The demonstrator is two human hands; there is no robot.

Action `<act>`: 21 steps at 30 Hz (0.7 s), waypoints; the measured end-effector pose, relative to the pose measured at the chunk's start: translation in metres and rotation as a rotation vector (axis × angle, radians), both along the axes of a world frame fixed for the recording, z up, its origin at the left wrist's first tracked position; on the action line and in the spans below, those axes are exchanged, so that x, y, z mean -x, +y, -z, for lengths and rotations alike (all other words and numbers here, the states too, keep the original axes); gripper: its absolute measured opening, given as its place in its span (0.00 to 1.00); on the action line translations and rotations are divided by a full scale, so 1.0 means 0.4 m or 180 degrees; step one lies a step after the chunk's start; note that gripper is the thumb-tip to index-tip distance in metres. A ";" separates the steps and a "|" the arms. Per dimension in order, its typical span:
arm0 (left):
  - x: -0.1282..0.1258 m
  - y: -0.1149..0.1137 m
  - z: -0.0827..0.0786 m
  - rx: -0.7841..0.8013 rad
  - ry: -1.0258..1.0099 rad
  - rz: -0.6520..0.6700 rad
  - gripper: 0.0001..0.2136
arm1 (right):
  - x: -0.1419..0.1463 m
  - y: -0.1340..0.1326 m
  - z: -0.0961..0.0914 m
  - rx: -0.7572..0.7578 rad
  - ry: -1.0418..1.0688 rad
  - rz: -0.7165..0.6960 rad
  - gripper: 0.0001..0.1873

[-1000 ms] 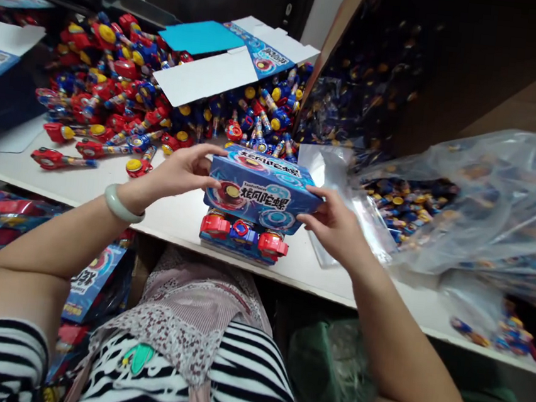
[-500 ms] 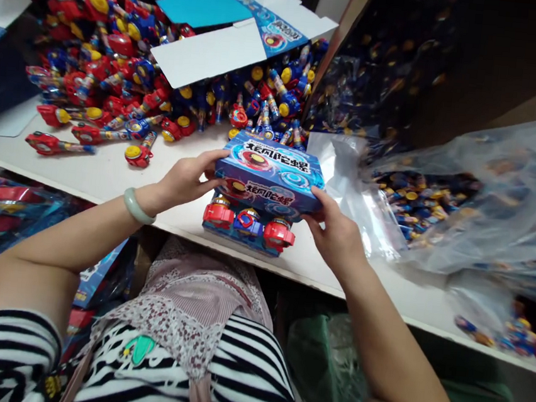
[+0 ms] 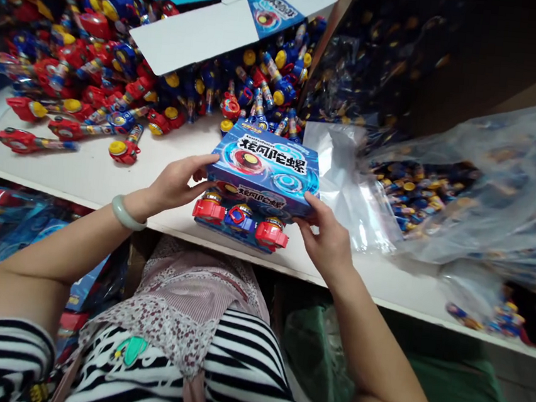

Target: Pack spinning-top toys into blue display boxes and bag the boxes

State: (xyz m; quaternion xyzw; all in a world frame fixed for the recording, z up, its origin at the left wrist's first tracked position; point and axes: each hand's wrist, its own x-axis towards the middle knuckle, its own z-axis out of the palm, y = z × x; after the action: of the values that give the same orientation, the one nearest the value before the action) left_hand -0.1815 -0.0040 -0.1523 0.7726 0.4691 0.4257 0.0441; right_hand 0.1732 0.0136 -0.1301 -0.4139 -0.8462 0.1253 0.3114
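Note:
A blue printed cardboard box sits on the white shelf in front of me, its lid panel tilted toward me. My left hand grips the box's left edge between thumb and fingers. At the opposite edge my right hand pinches the lid the same way. Below the lid, in the open front, stand three spinning-top toys: a red one, a blue one and another red one. The inside of the box behind them is hidden by the lid.
A heap of red, blue and yellow toys covers the shelf's back left. An unfolded box lies on it. To the right spreads a clear plastic bag of small toys. Packed boxes stand at lower left, below the white shelf edge.
The view has shifted a little, so the shelf and heap sit further left and higher. The lid shows more of its top face. Both hands keep their hold on the box.

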 end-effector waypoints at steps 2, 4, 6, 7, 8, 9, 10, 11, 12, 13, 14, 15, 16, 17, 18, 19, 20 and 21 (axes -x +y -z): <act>0.009 0.001 -0.005 -0.0044 0.0015 0.0023 0.24 | 0.001 -0.005 0.004 -0.0034 -0.0138 0.0012 0.29; 0.019 0.000 0.000 -0.0083 0.0249 0.0099 0.23 | 0.002 -0.011 0.030 -0.0113 -0.0353 0.0021 0.30; 0.025 -0.004 0.017 -0.0026 0.0516 0.0222 0.20 | 0.000 -0.019 0.077 -0.0258 -0.0525 0.0017 0.30; 0.026 -0.006 0.028 0.0013 0.0601 0.0287 0.18 | -0.001 -0.023 0.104 -0.0344 -0.0555 0.0023 0.30; 0.026 -0.009 0.039 0.0052 0.0654 0.0337 0.17 | -0.002 -0.027 0.129 -0.0416 -0.0543 0.0041 0.30; 0.026 -0.011 0.049 0.0081 0.0683 0.0368 0.17 | -0.001 -0.030 0.152 -0.0466 -0.0493 0.0072 0.30; 0.024 -0.014 0.055 0.0096 0.0685 0.0391 0.17 | -0.001 -0.033 0.169 -0.0484 -0.0422 0.0109 0.31; 0.023 -0.017 0.058 0.0112 0.0648 0.0420 0.16 | 0.001 -0.034 0.180 -0.0474 -0.0338 0.0138 0.32; 0.023 -0.019 0.057 0.0166 0.0558 0.0464 0.16 | 0.002 -0.035 0.185 -0.0444 -0.0253 0.0158 0.33; 0.025 -0.021 0.052 0.0276 0.0409 0.0533 0.16 | 0.002 -0.035 0.183 -0.0379 -0.0177 0.0156 0.34; 0.029 -0.021 0.045 0.0458 0.0220 0.0629 0.16 | 0.000 -0.035 0.176 -0.0279 -0.0111 0.0112 0.35; 0.036 -0.017 0.037 0.0704 -0.0020 0.0728 0.16 | -0.005 -0.035 0.166 -0.0144 -0.0046 0.0023 0.35; 0.045 -0.007 0.029 0.0975 -0.0318 0.0794 0.17 | -0.014 -0.037 0.156 0.0036 0.0013 -0.0087 0.35; 0.056 0.009 0.023 0.1201 -0.0682 0.0783 0.18 | -0.027 -0.041 0.147 0.0239 0.0089 -0.0185 0.35; 0.067 0.034 0.019 0.1325 -0.1099 0.0670 0.20 | -0.042 -0.047 0.142 0.0430 0.0216 -0.0237 0.35; 0.077 0.066 0.019 0.1345 -0.1540 0.0470 0.22 | -0.060 -0.056 0.141 0.0594 0.0397 -0.0200 0.35; 0.084 0.106 0.023 0.1306 -0.1972 0.0227 0.23 | -0.077 -0.066 0.146 0.0724 0.0607 -0.0053 0.34; 0.086 0.152 0.030 0.1257 -0.2359 -0.0004 0.22 | -0.093 -0.078 0.157 0.0847 0.0795 0.0166 0.32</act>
State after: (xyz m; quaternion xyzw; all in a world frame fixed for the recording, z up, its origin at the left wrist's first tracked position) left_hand -0.2160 0.0567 -0.1644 0.5436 0.4945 0.5767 0.3569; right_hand 0.2103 -0.0174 -0.1928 -0.4544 -0.7659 0.2785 0.3596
